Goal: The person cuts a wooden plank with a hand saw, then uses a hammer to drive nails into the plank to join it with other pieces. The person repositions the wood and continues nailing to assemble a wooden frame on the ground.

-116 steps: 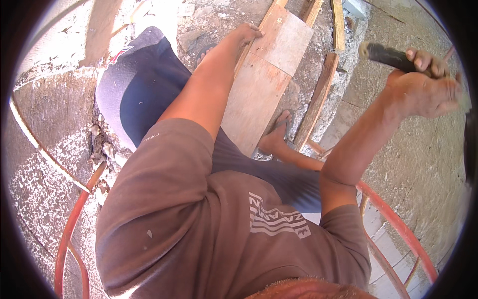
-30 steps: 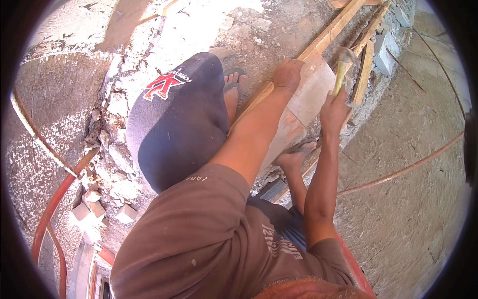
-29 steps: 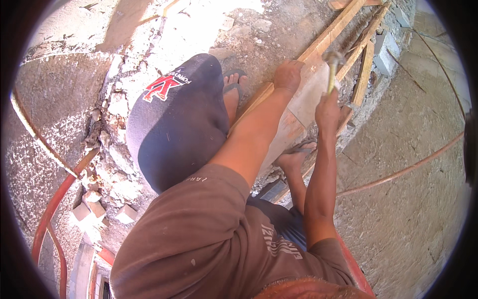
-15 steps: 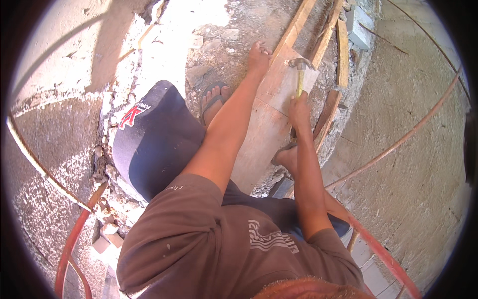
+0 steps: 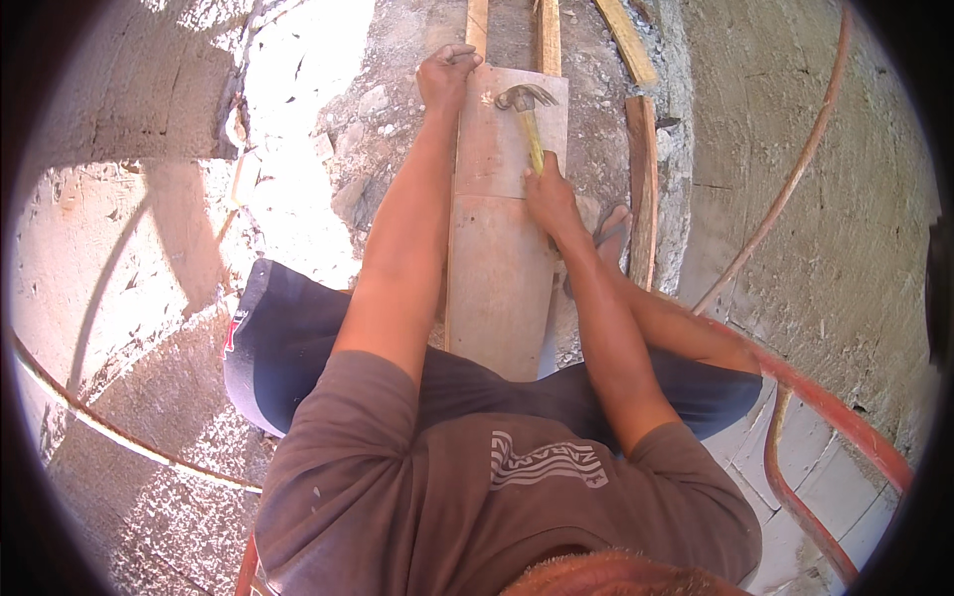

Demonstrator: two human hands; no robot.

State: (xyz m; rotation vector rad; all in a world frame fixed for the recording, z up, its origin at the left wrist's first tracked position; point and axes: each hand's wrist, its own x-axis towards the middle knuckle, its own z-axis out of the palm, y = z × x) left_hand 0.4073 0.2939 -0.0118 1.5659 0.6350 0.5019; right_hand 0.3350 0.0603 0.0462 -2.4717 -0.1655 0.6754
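Observation:
In my right hand (image 5: 554,204) is a claw hammer (image 5: 531,137), gripped by its yellow handle. Its metal head lies over the far end of a plywood panel (image 5: 502,268) in front of me, close to the surface; whether it touches I cannot tell. My left hand (image 5: 443,81) is at the panel's far left corner, beside a wooden strip (image 5: 477,28) that extends beyond it. The left thumb and fingers are pinched together; anything between them is too small to make out. A crosswise seam divides the panel below the hammer.
A second wooden strip (image 5: 549,40) runs out from under the panel's far end. Loose timber pieces (image 5: 641,179) lie to the right, by a rough concrete wall (image 5: 785,169). Rubble (image 5: 373,104) covers the ground at left. Red metal bars (image 5: 835,417) curve around me.
My view has turned, so the panel now runs nearly straight away from me. My left fingers have come together at its far left corner. The hammer stays in my right hand over the panel.

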